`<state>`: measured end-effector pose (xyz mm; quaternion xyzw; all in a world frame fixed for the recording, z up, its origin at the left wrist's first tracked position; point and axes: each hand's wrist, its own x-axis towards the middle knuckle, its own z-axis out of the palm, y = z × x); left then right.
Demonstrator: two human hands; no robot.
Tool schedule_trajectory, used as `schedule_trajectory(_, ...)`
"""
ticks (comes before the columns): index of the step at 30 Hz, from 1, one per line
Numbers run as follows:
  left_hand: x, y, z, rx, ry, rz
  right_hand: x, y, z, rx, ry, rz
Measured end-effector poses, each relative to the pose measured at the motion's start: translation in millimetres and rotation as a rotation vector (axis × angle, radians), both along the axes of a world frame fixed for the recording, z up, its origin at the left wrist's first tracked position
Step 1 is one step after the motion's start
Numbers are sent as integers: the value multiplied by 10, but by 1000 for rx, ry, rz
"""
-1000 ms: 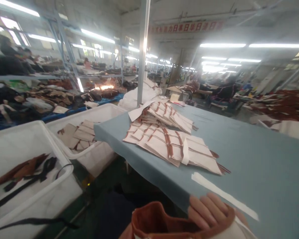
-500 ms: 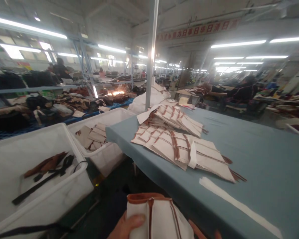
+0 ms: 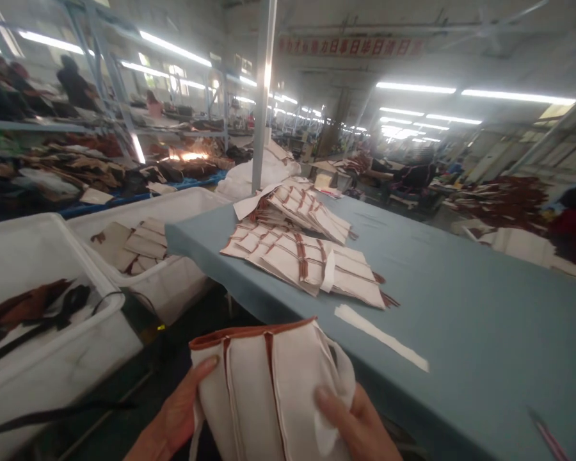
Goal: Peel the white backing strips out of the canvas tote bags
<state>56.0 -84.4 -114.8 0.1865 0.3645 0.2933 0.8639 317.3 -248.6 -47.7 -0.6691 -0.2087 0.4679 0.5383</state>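
Between my hands, in front of the table edge, is a sewn bundle of cream fabric panels (image 3: pixel 254 390) with brown seams and a brown top edge. My left hand (image 3: pixel 180 400) grips its left side, thumb on the front face near the top. On the right side, my right hand (image 3: pixel 350 416) holds it with the thumb pressed on the front, next to a loose white strip (image 3: pixel 343 371). The fingers behind the fabric are hidden. Similar cream and brown panels (image 3: pixel 288 256) lie stacked on the blue-grey table (image 3: pixel 465 314) ahead.
White tubs (image 3: pixel 96 288) stand at the left, holding fabric pieces and dark straps. A long white strip (image 3: pixel 381 336) and a thin pointed object (image 3: pixel 547 435) lie on the table. A metal post (image 3: pixel 264 96) rises behind the stack. Several people work further back.
The fabric bundle has come up and further into view, with both hands now visible on its sides. My view has turned to the right, so the tubs and table have shifted left.
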Motion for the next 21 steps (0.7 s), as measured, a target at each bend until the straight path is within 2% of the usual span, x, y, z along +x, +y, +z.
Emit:
schedule_trajectory(3,-133,24,-82,-38,-75,18,24,143,258,6,-164,67)
schedule_trajectory(5,-202,11,-99,-46,-145,22,75,234,423,1,-194,116)
schedule_trajectory(9,-250,-6,-45,-34,-296,29,172,358,643,-4,-147,55)
schedule_trajectory(13,-282,4,101,-41,-411,-41,193,414,718,58,-56,-30)
schedule_trajectory(18,-296,-26,331,17,-596,-161,165,457,780,99,-21,-42)
schedule_trajectory(21,-264,-48,388,52,-647,-170,179,451,790,120,-39,-45)
